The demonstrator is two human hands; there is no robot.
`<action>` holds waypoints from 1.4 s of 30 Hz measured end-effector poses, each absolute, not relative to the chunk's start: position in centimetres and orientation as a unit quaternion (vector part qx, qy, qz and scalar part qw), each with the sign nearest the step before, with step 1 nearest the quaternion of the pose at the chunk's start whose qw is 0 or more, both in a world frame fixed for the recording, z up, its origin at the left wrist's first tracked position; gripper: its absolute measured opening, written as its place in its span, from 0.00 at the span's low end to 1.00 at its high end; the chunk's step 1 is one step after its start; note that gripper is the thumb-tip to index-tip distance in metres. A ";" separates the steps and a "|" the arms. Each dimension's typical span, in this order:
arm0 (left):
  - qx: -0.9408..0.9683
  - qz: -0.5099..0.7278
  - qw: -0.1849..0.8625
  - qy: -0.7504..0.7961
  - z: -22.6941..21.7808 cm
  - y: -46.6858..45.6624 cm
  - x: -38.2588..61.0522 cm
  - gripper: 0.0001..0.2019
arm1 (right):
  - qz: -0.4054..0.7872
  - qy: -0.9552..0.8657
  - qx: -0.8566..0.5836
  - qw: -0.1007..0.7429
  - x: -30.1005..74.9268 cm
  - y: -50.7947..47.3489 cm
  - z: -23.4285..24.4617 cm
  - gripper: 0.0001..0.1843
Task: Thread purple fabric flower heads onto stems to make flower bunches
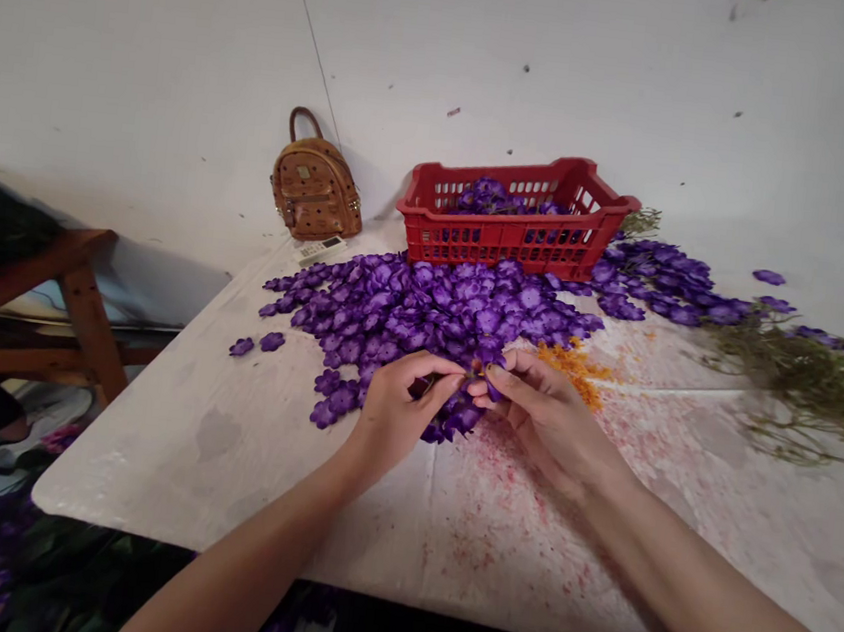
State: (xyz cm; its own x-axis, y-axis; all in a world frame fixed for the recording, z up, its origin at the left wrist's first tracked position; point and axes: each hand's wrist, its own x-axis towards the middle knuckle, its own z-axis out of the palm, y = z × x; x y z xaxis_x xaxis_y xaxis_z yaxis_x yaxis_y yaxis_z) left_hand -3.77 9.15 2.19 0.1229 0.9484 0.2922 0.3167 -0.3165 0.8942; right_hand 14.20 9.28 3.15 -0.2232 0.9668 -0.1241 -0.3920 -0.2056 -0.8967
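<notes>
My left hand (402, 399) is closed in a pinch, with thumb and forefinger on what looks like a thin stem. My right hand (551, 420) meets it fingertip to fingertip and grips a purple artificial flower (494, 390), partly hidden by the fingers. Both hands are over the near edge of a wide heap of loose purple flower heads (423, 306). Beside my right hand lies a small pile of orange-yellow bits (578, 371), too small to make out singly. Green stem bunches (799, 381) lie at the right.
A red plastic crate (500, 249) holding purple flowers stands against the wall behind the heap. A brown mini backpack (316, 189) and a white remote-like device (321, 249) are at the back left. The white-covered table (224, 476) has red and orange crumbs. A wooden frame (93, 327) stands left.
</notes>
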 end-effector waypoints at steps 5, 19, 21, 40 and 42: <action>0.615 0.477 0.403 0.482 2.1 9.3 -3.5 0.07 | 0.500 -0.522 -0.449 0.525 14.4 9.5 2.4 0.17; 0.646 0.487 0.346 0.475 2.4 8.6 -2.9 0.05 | 0.378 -0.621 -0.495 0.476 14.0 9.4 1.9 0.12; 0.657 0.486 0.327 0.474 2.5 8.5 -2.9 0.05 | 0.383 -0.617 -0.497 0.474 13.9 9.4 1.8 0.12; 0.754 0.435 0.149 0.469 2.1 7.9 -2.6 0.11 | 0.482 -0.566 -0.466 0.480 13.6 9.5 1.1 0.19; 0.681 0.482 0.265 0.483 2.4 8.7 -2.7 0.08 | 0.459 -0.575 -0.467 0.490 14.0 9.7 1.5 0.16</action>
